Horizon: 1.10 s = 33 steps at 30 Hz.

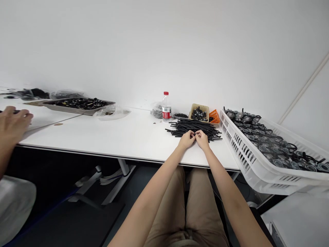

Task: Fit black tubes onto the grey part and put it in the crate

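Note:
My left hand (pixel 187 139) and my right hand (pixel 202 139) meet fingertip to fingertip at the front of a pile of black tubes (pixel 190 126). Both are closed in a pinch around something small and dark, mostly covered by the fingers, so I cannot make out its kind. The tubes lie roughly side by side across the white table (pixel 128 137). Behind the pile stands a beige bin (pixel 207 107) of small black and grey parts. Beside it leans an orange basket (pixel 215 116) with dark pieces in it.
To the right a large white crate (pixel 239 151) holds rows of clear and black parts. A red-capped bottle (pixel 166 108) stands at the back. Leftward are a grey tray (pixel 82 111) of black parts, a plastic bag (pixel 110 113) and another person's hand (pixel 12 125).

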Motion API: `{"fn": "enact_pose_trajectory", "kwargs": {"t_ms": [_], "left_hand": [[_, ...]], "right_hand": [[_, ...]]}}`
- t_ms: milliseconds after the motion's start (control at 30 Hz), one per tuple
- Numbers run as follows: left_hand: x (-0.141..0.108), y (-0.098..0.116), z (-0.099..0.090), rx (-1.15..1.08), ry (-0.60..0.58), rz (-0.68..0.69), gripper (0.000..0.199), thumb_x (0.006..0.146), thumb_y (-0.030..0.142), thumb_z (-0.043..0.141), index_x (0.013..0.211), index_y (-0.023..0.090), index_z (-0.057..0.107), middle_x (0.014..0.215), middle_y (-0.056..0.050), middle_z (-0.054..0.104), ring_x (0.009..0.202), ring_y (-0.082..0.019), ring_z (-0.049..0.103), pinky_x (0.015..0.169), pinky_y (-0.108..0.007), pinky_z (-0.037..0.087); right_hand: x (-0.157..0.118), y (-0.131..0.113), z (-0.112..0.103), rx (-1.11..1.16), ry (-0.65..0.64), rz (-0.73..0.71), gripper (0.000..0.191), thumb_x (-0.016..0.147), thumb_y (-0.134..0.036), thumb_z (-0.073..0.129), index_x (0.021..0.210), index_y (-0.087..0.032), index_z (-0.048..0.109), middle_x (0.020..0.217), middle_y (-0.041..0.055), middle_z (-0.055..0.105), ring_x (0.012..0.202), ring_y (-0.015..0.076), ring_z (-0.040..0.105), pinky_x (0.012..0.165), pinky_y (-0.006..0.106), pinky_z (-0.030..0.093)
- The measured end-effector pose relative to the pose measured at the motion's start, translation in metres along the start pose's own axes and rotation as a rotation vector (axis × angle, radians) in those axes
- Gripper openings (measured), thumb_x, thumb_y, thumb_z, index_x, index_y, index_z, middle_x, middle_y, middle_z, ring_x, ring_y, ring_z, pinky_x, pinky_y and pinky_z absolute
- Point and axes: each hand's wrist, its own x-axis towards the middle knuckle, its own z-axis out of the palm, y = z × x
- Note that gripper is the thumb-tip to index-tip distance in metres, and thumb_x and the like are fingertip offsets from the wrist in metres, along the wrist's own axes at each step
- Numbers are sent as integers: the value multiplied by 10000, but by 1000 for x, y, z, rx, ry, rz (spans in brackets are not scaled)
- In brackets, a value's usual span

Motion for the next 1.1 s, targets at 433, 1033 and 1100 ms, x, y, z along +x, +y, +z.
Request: {"fn": "enact_pose_trajectory", "kwargs": {"t_ms": [433, 1033, 1100], "left_hand": [[-1, -1, -1, -15, -41, -20, 443, 807, 622, 463, 1137, 340, 549, 1065, 70, 638, 1229, -366, 405, 888, -567, 432], [-12, 19, -16, -30, -43, -9, 411, 806, 589, 468, 1090, 315, 581, 1024, 62, 650, 1214, -372, 416, 884, -567, 432], [-12, 19, -16, -26, -40, -11, 408, 809, 589, 465, 1089, 315, 581, 1024, 63, 650, 1212, -368, 419, 884, -564, 432]], "right_hand": [[2, 6, 1, -30, -12, -23, 102, 772, -229, 474, 827, -199, 554, 646, -29, 573, 638, 189, 566, 618, 266, 414], [0, 4, -1, -29, -19, -30, 90, 771, -227, 484, 817, -196, 555, 626, -37, 557, 617, 183, 550, 616, 265, 399], [0, 4, 0, -29, -18, -30, 93, 771, -224, 482, 820, -196, 555, 640, -34, 565, 623, 182, 552, 618, 264, 400]]}}
